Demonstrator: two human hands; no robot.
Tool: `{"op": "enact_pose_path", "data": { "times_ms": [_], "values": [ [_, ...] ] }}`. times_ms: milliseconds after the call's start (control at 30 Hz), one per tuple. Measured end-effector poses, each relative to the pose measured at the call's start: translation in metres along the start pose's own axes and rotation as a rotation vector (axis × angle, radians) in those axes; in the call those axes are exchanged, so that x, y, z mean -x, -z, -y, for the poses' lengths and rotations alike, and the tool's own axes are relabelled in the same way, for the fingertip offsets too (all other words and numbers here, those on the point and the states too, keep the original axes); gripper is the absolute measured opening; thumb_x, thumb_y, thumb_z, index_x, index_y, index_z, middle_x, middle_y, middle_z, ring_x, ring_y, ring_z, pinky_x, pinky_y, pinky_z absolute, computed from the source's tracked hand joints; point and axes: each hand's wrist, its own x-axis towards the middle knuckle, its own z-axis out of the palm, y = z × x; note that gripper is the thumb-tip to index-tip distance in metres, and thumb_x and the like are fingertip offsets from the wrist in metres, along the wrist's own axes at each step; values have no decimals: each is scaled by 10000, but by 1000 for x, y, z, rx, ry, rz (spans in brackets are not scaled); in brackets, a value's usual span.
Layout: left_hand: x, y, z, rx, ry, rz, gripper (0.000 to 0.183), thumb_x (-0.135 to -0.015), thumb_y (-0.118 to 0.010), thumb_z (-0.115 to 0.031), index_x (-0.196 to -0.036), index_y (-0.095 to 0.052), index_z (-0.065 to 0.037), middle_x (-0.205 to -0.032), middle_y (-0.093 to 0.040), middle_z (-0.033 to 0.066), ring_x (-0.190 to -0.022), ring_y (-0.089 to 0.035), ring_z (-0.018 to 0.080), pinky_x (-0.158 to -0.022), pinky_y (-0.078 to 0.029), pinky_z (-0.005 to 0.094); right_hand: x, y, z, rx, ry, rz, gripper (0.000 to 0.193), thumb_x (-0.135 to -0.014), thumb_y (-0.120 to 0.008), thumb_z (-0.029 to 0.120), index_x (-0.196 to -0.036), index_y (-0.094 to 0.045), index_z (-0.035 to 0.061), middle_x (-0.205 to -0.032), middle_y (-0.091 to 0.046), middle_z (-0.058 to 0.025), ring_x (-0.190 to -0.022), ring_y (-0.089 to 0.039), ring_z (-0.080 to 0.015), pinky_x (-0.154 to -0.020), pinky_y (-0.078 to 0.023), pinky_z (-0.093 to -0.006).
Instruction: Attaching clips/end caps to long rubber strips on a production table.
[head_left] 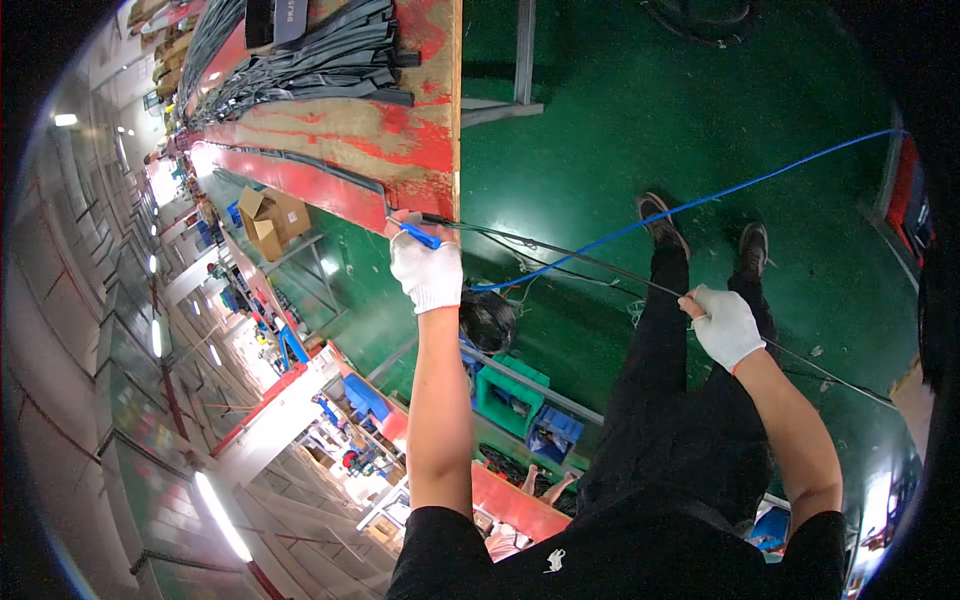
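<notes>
White fingerless-looking gloves cover both my hands. My left hand (425, 268) is closed at the corner of the worn red table (430, 140), gripping a blue-handled tool (420, 236) whose working end is mostly hidden by the fingers. Thin black cables (570, 250) stretch from beside that hand across to my right hand (725, 325), which pinches one of them in front of my legs. Beyond the right hand a thin cable trails on toward the right rim. A long dark flat sleeve (335, 170) lies along the table edge and ends by my left fingers.
Bundled grey-black strips (320, 70) cover the far table. A blue hose (690, 205) crosses above the green floor (600, 110). An opened cardboard box (272, 222), a green crate (512, 390) and a blue crate (555, 432) stand leftward and below. Another person's arms (548, 488) show low down.
</notes>
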Motion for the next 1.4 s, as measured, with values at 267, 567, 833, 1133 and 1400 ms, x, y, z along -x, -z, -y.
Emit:
{"op": "enact_pose_path", "data": {
  "times_ms": [267, 567, 833, 1133, 1400],
  "values": [
    [-5, -7, -5, -12, 1, 46, 535, -819, -787, -94, -1302, -559, -77, -1150, -735, 164, -1008, -744, 359, -910, -585, 441, 0, -6, -11, 12, 12, -9, 297, -1046, -606, 359, -1034, -714, 83, -895, -726, -248, -908, -697, -481, -768, -538, -572],
    [-2, -6, -28, -285, 38, 37, 478, -769, -781, -126, -1205, -618, -17, -1025, -743, 242, -936, -734, 461, -865, -593, 507, 2, -2, -7, -16, -25, 22, 308, -1054, -590, 375, -1054, -716, 94, -919, -730, -251, -930, -696, -485, -796, -541, -580],
    [3, -15, -39, -359, 183, 131, 417, -809, -740, -207, -1156, -659, 10, -1075, -735, 258, -977, -736, 421, -907, -573, 505, 8, 6, -6, -31, -31, 36, 328, -1062, -577, 383, -1061, -713, 84, -943, -736, -251, -957, -698, -481, -817, -545, -570],
    [50, -14, -78, -191, -130, 85, 630, -787, -775, -147, -1372, -584, -12, -1103, -728, 244, -1025, -726, 413, -905, -587, 499, 0, 20, 25, -58, 52, 22, 333, -1059, -555, 368, -1052, -722, 79, -1011, -736, -244, -1003, -685, -472, -857, -536, -552],
    [52, -29, -99, -191, -44, 110, 607, -770, -794, -180, -1316, -584, -19, -1050, -738, 216, -991, -733, 407, -879, -594, 492, -75, -6, 71, -53, 318, -67, 415, -1062, -529, 406, -1008, -678, 22, -1028, -726, -253, -1037, -673, -480, -887, -519, -568]
  ]
}}
